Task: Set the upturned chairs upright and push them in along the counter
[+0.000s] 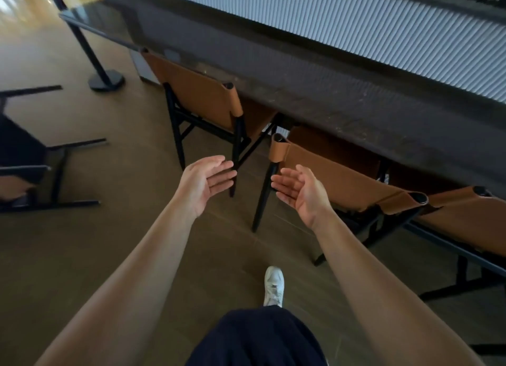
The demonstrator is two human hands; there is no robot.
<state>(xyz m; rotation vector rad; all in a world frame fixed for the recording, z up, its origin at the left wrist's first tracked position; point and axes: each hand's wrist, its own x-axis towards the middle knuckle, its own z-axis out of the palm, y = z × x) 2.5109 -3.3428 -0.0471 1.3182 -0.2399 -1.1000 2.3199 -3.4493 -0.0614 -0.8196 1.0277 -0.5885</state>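
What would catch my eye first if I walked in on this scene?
The left hand and the right hand are held out open in the middle of the view, palms facing each other, holding nothing. Just beyond them, tan chairs stand upright in a row along the dark counter. At the far left an overturned chair lies on the floor, black legs sticking out sideways.

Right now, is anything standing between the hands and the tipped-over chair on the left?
Nothing visible. Only bare floor lies between the open left hand and the tipped chair. The right hand, also open, is nearer the upright chairs at the counter.
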